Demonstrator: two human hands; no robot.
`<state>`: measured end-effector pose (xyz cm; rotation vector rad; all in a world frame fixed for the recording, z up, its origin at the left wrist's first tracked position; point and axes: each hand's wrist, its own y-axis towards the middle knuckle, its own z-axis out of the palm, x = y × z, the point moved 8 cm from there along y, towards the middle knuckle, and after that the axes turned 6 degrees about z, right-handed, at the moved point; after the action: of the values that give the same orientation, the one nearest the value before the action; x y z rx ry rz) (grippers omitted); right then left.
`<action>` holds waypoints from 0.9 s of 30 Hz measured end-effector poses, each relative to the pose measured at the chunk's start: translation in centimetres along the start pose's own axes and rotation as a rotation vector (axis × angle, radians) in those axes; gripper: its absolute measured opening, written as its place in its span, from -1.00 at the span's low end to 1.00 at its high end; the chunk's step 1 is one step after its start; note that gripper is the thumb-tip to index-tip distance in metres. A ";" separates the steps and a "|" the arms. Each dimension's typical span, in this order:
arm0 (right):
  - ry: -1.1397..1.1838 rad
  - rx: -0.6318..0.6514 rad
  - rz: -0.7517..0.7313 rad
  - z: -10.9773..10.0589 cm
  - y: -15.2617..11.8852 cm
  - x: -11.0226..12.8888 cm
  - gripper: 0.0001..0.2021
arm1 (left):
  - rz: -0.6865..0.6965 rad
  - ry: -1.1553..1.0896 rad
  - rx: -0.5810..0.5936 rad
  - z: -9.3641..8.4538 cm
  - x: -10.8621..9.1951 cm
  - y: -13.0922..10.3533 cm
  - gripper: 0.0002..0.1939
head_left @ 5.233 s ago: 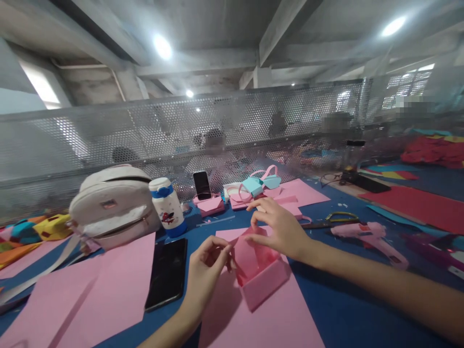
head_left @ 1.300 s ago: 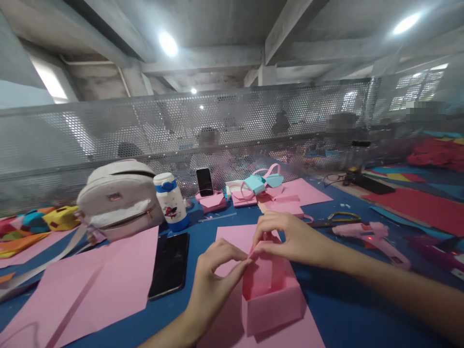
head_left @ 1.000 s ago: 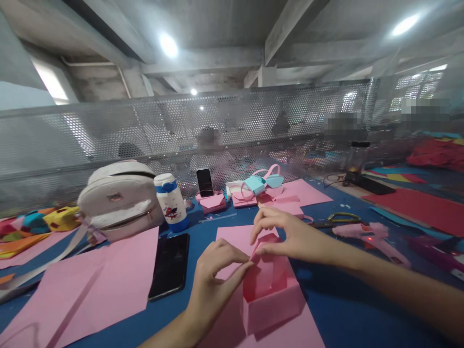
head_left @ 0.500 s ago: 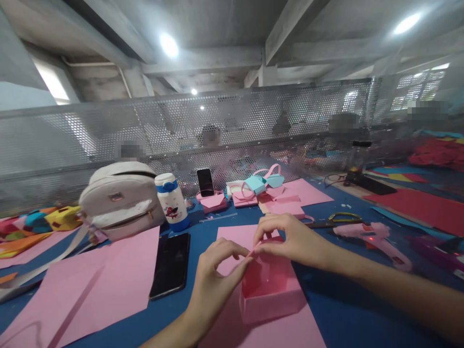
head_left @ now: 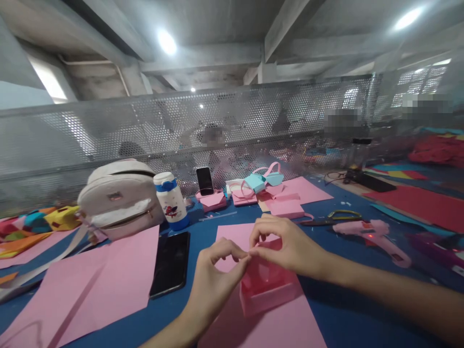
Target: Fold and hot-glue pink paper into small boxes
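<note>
A small open pink paper box [head_left: 270,300] rests on a sheet of pink paper [head_left: 282,331] in front of me. My left hand [head_left: 219,275] pinches the box's far left corner between thumb and forefinger. Right beside it, my right hand [head_left: 282,241] pinches the far rim, its fingertips meeting those of the left. The hands hide most of the far wall. To the right, a pink glue gun [head_left: 373,235] with a small red light lies on the blue table, below green-handled scissors [head_left: 342,216].
A black phone [head_left: 170,266] lies left of my hands, beside folded pink sheets [head_left: 105,285]. Behind stand a white bottle [head_left: 171,203], a pale backpack [head_left: 119,200] and small paper bags [head_left: 255,182]. Red paper [head_left: 409,205] lies at the right; a perforated metal screen [head_left: 174,130] runs behind.
The near side of the box has risen slightly, tipping the box a little. Both hands keep their pinch at the far corner, and the right hand has shifted slightly left.
</note>
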<state>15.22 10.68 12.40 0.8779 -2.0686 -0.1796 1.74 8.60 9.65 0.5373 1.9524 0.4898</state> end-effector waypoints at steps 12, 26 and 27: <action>0.044 -0.061 -0.020 -0.7 -0.1 0.0 -0.86 | -0.060 0.005 0.018 0.0 0.2 0.2 -0.79; 0.229 -0.053 0.105 -2.5 1.3 -3.2 -0.76 | -0.180 -0.078 -0.082 -1.1 3.9 0.7 -0.72; 0.221 -0.025 0.119 -2.1 1.5 -3.7 -0.74 | -0.185 -0.089 -0.100 -1.2 4.4 0.8 -0.74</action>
<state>17.48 14.54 11.83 0.7228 -1.9006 -0.0420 -1.01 11.63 7.36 0.3056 1.8602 0.4359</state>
